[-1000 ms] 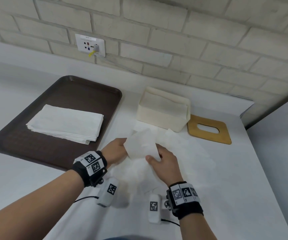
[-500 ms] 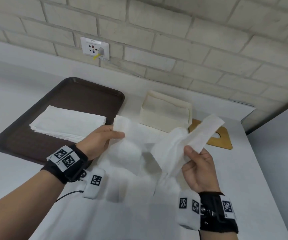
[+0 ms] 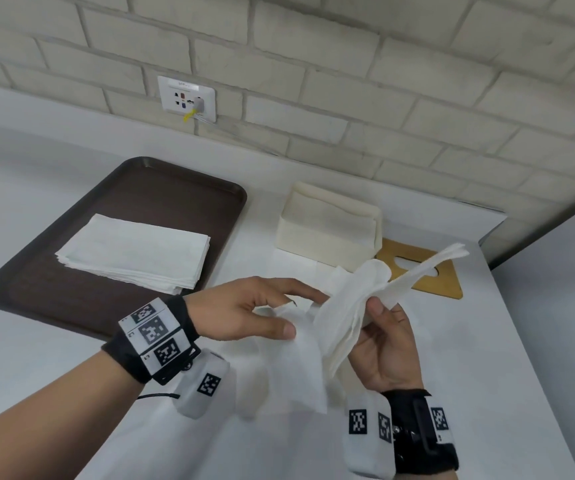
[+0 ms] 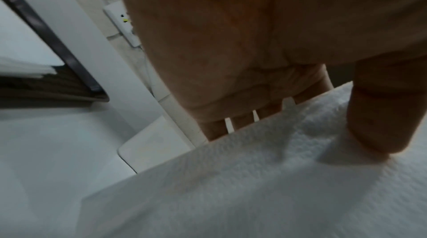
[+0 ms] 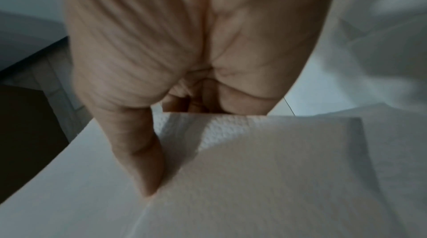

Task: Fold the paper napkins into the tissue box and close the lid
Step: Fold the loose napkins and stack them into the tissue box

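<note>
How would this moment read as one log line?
left hand: pinches white paper napkin | right hand: holds it | cream tissue box: open | wooden lid: off

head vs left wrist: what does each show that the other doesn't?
Head only: the right hand pinching the napkin, the wooden lid lying flat beside the tissue box, the whole napkin stack, both wristbands.
Left wrist only: the palm side of the left hand, thumb pressed onto the napkin's embossed surface.
Both: the napkin, left hand, brown tray, wall socket.
</note>
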`<state>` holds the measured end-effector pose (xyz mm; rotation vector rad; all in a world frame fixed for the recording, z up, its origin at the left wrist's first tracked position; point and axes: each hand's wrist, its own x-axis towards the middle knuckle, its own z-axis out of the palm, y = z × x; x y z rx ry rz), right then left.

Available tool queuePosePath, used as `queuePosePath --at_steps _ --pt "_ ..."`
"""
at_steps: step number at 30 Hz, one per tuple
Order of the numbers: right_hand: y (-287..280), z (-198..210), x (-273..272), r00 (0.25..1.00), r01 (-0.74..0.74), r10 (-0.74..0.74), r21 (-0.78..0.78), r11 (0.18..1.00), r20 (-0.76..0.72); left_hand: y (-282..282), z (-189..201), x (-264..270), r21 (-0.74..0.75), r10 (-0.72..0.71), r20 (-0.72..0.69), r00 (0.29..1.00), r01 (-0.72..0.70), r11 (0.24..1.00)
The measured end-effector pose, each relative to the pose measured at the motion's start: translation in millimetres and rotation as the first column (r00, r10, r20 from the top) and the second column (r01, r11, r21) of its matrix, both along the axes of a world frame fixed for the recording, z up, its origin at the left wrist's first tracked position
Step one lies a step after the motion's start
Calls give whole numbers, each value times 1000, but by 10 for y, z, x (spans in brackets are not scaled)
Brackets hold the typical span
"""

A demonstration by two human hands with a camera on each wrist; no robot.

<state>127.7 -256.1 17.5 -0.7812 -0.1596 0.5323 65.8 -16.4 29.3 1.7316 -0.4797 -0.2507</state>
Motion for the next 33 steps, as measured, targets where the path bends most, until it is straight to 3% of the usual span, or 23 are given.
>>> queuePosePath --at_steps 6,12,15,17,20,27,33 --pt "125 89 -38 999 24 -26 -68 997 -29 -109 46 31 72 13 96 995 -20 997" --pt "152 194 69 954 249 -256 -59 967 -154 -147 60 -38 149 -12 114 993 -5 989" --pt "159 207 98 945 288 -291 -43 957 -149 -184 77 -39 225 -57 221 974 6 974" --pt "177 189 97 950 272 -277 -58 961 -142 -224 87 -17 254 5 276 961 -78 964" --pt "208 196 53 954 247 -261 -106 963 -150 -217 78 11 211 155 333 930 -233 949" --pt "101 277 29 972 157 -181 -162 974 -149 -153 53 26 144 262 337 904 -325 935" --pt "-29 300 121 943 317 -327 -132 939 -59 -107 65 30 53 322 375 869 -367 929"
